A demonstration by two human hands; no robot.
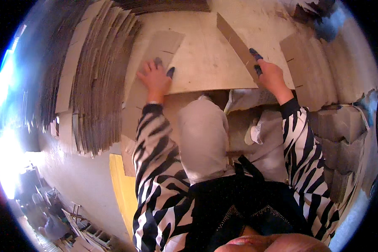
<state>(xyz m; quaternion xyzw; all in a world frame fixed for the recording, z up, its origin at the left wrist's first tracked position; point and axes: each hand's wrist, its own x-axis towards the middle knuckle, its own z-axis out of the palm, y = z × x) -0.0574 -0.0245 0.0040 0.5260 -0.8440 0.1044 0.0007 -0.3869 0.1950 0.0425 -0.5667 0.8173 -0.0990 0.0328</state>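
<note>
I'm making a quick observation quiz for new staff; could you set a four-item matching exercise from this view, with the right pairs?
Things
1. Left hand
2. Plank
3. Right hand
4. Sleeves

Colours and states
A. Gripping a slanting strip of cardboard
B. Black and white
C. Spread over a flat strip of cardboard
D. Yellow

Right pairs: 1-C, 2-D, 3-A, 4-B

Cardboard stack point(98, 80) left, strip point(166, 40) on board point(197, 54)
</note>
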